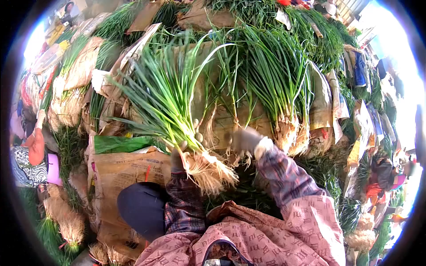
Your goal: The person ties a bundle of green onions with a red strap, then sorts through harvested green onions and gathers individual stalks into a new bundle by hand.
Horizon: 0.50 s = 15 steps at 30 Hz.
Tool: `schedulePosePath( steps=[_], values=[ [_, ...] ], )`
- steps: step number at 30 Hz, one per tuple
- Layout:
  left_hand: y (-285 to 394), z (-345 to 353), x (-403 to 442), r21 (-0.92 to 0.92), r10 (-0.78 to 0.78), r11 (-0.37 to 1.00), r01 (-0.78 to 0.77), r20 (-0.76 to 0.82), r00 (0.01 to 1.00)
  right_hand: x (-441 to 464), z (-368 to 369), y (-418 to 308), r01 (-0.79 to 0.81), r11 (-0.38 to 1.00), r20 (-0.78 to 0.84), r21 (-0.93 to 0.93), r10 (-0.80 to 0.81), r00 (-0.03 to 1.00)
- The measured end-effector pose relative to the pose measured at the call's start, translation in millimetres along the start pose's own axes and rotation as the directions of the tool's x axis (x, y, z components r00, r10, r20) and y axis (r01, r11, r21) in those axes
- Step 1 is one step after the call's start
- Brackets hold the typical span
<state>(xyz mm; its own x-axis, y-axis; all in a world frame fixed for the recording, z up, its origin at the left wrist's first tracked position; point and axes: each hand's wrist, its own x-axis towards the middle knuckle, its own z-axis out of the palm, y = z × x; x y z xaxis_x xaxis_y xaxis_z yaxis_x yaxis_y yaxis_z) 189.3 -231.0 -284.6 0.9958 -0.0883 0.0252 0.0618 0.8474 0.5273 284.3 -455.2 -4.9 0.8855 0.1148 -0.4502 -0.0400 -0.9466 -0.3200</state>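
Observation:
My left hand [178, 156], in a grey glove, is closed around a thick bunch of green onions [179, 116]. Their pale, stringy roots hang toward me and the green leaves fan out up and to the left. My right hand [246, 140] is smeared by motion, low over the sacking at the roots of a few loose green onions [234, 108]. Whether its fingers hold any of them cannot be made out. Just beyond that hand, a larger pile of green onions [277, 84] lies with its roots toward me.
Brown sacking [259, 116] lies under the loose stalks. A printed paper sack [133, 170] is spread at my left, by my dark knee [143, 207]. Wrapped bundles [71, 99] crowd the left side. Another person's arm [36, 144] shows at the far left.

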Motion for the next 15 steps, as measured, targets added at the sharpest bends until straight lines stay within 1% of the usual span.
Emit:
schedulePosePath(
  steps=[1, 2, 3, 4, 5, 6, 7, 8, 9, 10, 11, 12, 13, 14, 15],
  values=[
    [-6, -11, 2, 0.004, 0.013, 1.000, -0.013, 0.020, 1.000, 13, 1, 0, -0.050, 0.999, -0.160, -0.012, 0.047, 0.986],
    [-12, -19, 7, -0.009, 0.019, 1.000, -0.019, 0.049, 0.999, 20, -2, 1, -0.101, 0.990, -0.193, -0.102, 0.080, 0.978],
    [-8, -15, 21, -0.096, 0.044, 0.995, -0.022, 0.228, 0.973, 34, -8, -4, -0.140, 0.973, -0.239, -0.185, 0.094, 0.966],
    [-4, -9, 38, -0.179, 0.080, 0.984, -0.007, 0.398, 0.914, 73, 7, 10, -0.214, 0.950, -0.267, -0.228, 0.150, 0.952],
    [-9, -2, 42, -0.267, 0.120, 0.963, 0.033, 0.537, 0.835, 79, 9, 9, -0.234, 0.938, -0.251, -0.256, 0.169, 0.953],
    [-14, 2, 45, -0.344, 0.174, 0.935, 0.086, 0.657, 0.734, 64, 0, 17, -0.070, 0.980, -0.107, 0.186, 0.091, 0.990],
    [-19, 4, 45, -0.408, 0.238, 0.900, 0.150, 0.752, 0.615, 48, -8, 25, 0.040, 0.794, -0.008, 0.607, -0.044, 0.999],
    [-21, 7, 34, -0.399, 0.213, 0.915, 0.052, 0.590, 0.779, 50, -4, 23, -0.005, 0.751, 0.029, 0.660, -0.020, 0.999],
    [-23, 11, 23, -0.347, 0.177, 0.937, -0.032, 0.395, 0.901, 58, 8, 28, 0.158, 0.746, 0.000, 0.647, -0.208, 0.978],
    [-22, 16, 19, -0.304, 0.125, 0.952, -0.024, 0.318, 0.940, 65, 28, 37, 0.310, 0.706, -0.027, 0.636, -0.382, 0.924],
    [-17, 29, 18, -0.260, 0.078, 0.966, -0.013, 0.242, 0.967, 56, 28, 31, 0.115, 0.641, 0.118, 0.759, -0.309, 0.944],
    [14, 75, 15, -0.149, -0.095, 0.983, 0.107, 0.083, 0.992, 46, 27, 25, -0.096, 0.551, 0.260, 0.829, -0.228, 0.938],
    [46, 125, 12, -0.085, -0.264, 0.963, 0.257, -0.080, 0.961, 54, 50, 29, -0.039, 0.505, 0.231, 0.862, -0.324, 0.918],
    [55, 152, 11, 0.010, -0.229, 0.971, 0.238, -0.233, 0.945, 52, 48, 25, -0.030, 0.588, 0.225, 0.808, -0.261, 0.939],
    [53, 145, 10, 0.057, -0.237, 0.965, 0.256, -0.223, 0.945, 48, 46, 20, -0.029, 0.665, 0.216, 0.746, -0.200, 0.956]
  ],
)
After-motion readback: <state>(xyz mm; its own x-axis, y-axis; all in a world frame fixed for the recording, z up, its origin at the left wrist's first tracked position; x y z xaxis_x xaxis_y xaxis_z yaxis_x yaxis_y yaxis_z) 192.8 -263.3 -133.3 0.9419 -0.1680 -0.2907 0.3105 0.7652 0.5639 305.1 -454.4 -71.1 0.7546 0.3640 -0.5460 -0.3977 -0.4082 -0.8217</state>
